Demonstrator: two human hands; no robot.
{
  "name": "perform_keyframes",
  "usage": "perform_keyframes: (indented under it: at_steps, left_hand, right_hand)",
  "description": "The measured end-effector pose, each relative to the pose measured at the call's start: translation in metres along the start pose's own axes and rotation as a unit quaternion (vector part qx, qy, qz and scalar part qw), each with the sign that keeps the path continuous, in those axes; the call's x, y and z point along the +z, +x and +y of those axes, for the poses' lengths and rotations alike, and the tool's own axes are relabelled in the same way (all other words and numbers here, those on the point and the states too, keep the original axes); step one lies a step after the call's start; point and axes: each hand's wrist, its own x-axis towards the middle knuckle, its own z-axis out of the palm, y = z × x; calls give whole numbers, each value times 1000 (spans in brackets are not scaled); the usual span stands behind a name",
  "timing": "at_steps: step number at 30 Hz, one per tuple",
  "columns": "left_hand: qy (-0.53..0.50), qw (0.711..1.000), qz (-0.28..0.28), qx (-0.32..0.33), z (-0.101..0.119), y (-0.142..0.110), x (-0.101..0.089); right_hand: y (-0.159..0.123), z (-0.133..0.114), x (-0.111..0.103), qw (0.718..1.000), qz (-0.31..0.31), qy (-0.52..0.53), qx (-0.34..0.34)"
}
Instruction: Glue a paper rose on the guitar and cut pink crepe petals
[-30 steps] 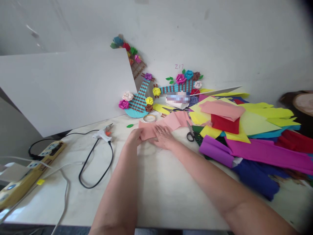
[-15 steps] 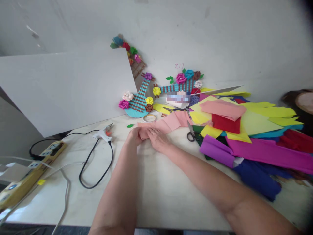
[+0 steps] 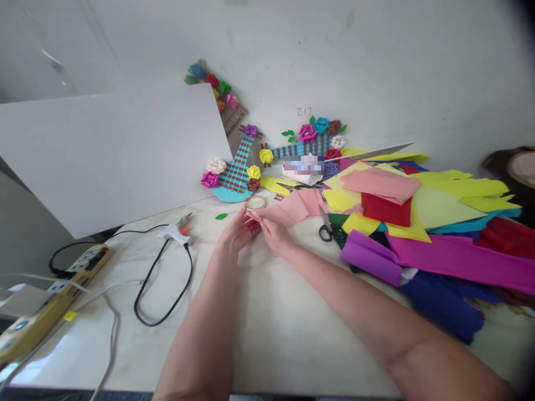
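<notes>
The right hand (image 3: 276, 235) is pinching the near-left end of a long pale pink crepe-paper strip (image 3: 297, 208), its thumb and bent fingers closing on the edge. The left hand (image 3: 238, 233) is touching the same end from the opposite side, its fingers extending loosely and its palm turning partly upward; whether it is really gripping the paper, I cannot tell. The strip is running from the hands away to the right, its far part lying on the pale, glossy surface (image 3: 267, 328).

A round, tan-edged tape roll (image 3: 255, 208) is lying just beyond the hands, and a small green paper leaf (image 3: 221, 216) is lying to their left. Black-handled metal scissors (image 3: 325, 231) are resting near the strip's right end, beside a heap of yellow, red, purple and blue paper sheets (image 3: 449, 205). Well to the left, a white glue gun with an orange trigger (image 3: 174, 234) is lying near a cream-coloured power strip (image 3: 74, 285). Behind the roll, a turquoise guitar-shaped craft piece with paper flowers (image 3: 235, 177) is standing upright.
</notes>
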Motion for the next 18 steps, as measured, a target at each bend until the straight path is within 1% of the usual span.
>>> perform_keyframes:
  at_steps: [4,9,11,14,18]
  left_hand:
    - [-13,999,34,26,-8,4,4]
    - [-37,998,3,50,-17,11,1]
    - [-58,996,5,64,-19,13,0]
    - [-93,992,28,77,-20,16,2]
    - [-116,986,85,86,-21,18,6]
  right_hand:
    - [0,0,1,999,-15,-45,4]
    - [1,-2,-1,998,-46,-46,17]
    - [2,-2,-1,997,-56,-45,22]
    - [2,0,2,997,-61,-44,-7]
    - [1,3,5,994,-68,-56,-60]
